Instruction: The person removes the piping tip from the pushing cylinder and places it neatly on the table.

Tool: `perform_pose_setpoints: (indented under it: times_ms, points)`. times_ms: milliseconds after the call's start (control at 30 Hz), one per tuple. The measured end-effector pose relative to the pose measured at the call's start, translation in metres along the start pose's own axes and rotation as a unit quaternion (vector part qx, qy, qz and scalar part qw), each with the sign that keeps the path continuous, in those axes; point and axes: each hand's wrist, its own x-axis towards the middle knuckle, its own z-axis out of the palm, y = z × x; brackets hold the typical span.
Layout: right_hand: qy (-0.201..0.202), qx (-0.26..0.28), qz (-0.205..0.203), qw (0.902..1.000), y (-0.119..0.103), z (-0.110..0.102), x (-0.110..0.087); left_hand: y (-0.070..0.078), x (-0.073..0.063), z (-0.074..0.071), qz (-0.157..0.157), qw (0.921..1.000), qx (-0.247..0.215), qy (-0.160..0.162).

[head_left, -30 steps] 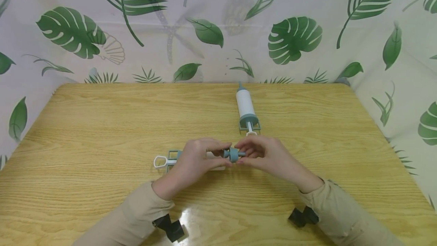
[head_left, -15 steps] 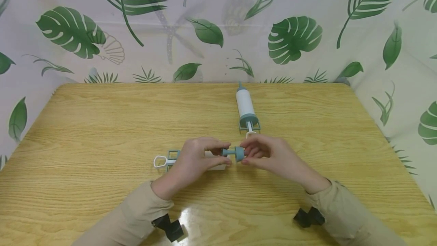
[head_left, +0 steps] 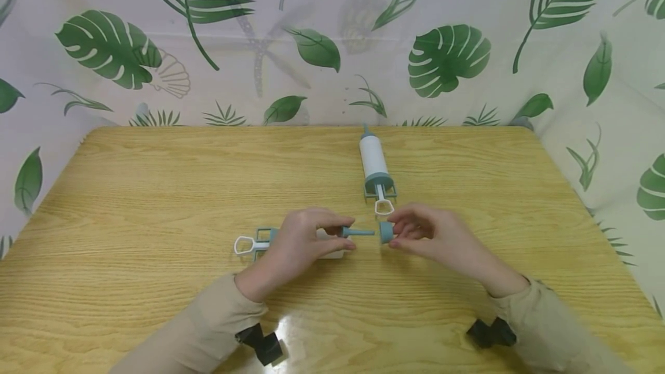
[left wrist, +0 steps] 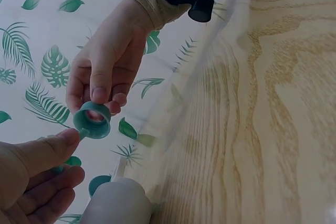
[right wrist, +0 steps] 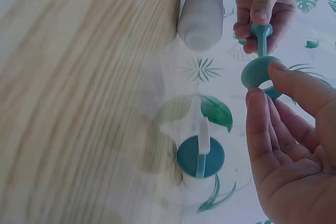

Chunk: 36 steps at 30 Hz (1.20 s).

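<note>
My left hand (head_left: 293, 247) pinches a slim teal nozzle (head_left: 362, 232) by its wider end, and its thin tip points right. Facing that tip across a small gap is a teal ring cap (head_left: 386, 232), pinched between the thumb and fingers of my right hand (head_left: 441, 241). The cap's round hole shows in the left wrist view, where the ring (left wrist: 100, 128) looks hollow. Below my left hand lies a large syringe with a white barrel (head_left: 332, 248) and a white loop handle (head_left: 243, 245); the hand hides its middle. The barrel (right wrist: 202, 17) has a bare rounded end in the right wrist view.
A second white and teal syringe (head_left: 373, 157) lies farther back on the wooden table (head_left: 182, 178), nozzle on, its loop handle toward my right hand. A leaf-patterned cloth (head_left: 332, 45) rises behind the table's far edge.
My right hand has moved right, sliding the ring cap along the nozzle and off its thin tip. The left hand has stayed almost still with the nozzle.
</note>
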Motion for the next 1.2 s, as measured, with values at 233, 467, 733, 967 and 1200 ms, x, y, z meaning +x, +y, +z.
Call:
perform_pose_setpoints:
  times_ms: [233, 467, 733, 967, 1200]
  points:
    - [0.018, -0.044, -0.014, 0.9988, 0.007, -0.010, -0.007, 0.004, 0.005, 0.004, -0.005, 0.9997, 0.020, -0.011]
    - [0.026, -0.087, -0.026, 0.9955, 0.011, -0.015, -0.009, 0.005, 0.013, 0.011, 0.027, 0.9969, 0.072, -0.021]
    - [0.000, -0.119, -0.026, 0.9925, 0.016, -0.017, -0.010, 0.004, 0.021, 0.023, 0.011, 0.9898, 0.127, -0.064]
    - [-0.024, -0.124, -0.007, 0.9920, 0.018, -0.018, -0.009, 0.002, 0.025, 0.034, 0.039, 0.9749, 0.209, -0.067]
    - [-0.030, -0.137, -0.027, 0.9897, 0.023, -0.016, -0.007, 0.002, 0.025, 0.041, 0.049, 0.9538, 0.287, -0.072]
